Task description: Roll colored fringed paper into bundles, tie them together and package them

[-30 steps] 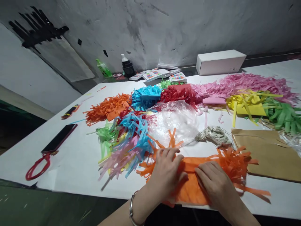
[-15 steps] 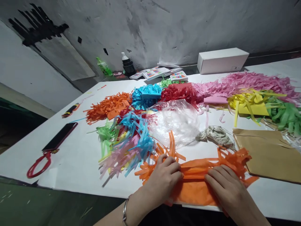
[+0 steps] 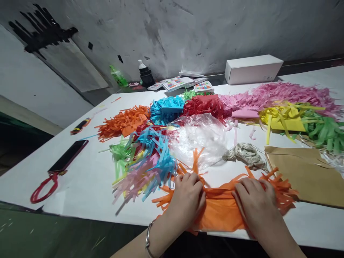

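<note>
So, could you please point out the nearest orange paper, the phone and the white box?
Nearest orange paper (image 3: 220, 214), head view: its flat middle part.
Phone (image 3: 68, 156), head view: its dark screen.
White box (image 3: 253, 74), head view: its front face.

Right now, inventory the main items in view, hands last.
fringed tissue: 1, orange, under hands
fringed bundles: several, multicoloured, middle
streamer heap: 1, mixed, centre left
plastic bag: 1, clear, centre
cord hank: 1, pale, right
kraft paper: 1, brown, right
phone: 1, black, left
strap: 1, red, left
small tool: 1, black/yellow, left
carton: 1, white, back
printed packs: several, white, back
bottles: 2, green and black, back
left hand, right hand: 1 each, front
</note>
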`<state>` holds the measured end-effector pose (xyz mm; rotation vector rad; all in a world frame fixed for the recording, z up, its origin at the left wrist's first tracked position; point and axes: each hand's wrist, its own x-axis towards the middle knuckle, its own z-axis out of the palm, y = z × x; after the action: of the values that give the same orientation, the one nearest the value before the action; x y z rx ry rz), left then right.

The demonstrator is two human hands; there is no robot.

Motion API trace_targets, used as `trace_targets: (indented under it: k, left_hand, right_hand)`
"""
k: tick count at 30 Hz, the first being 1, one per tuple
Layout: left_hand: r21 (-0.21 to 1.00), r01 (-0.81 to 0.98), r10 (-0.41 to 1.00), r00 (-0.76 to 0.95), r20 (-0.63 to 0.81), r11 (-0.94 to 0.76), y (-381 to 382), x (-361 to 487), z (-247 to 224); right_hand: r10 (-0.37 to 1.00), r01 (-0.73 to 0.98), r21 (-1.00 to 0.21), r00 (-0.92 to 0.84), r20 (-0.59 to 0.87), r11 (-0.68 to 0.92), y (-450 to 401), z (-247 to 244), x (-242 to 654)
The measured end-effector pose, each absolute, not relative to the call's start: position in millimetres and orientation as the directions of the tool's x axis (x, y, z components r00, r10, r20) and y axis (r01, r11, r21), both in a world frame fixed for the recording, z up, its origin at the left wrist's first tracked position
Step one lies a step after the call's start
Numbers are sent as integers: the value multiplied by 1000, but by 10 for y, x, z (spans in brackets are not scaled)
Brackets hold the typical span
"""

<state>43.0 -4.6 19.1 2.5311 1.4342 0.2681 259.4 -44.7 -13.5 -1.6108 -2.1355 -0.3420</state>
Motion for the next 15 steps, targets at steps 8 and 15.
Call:
trace_targets:
  k: [8,15]
  left_hand:
    - [308,719,782,553,287,-622,-97,355,118]
    - [246,580,626,665,408,-777,-126,377,106]
  right_hand:
    - [692,776,-134,-453,562,616,-450,-101,2335]
    - [721,746,-279,-364,590,605,-447,-62,2250]
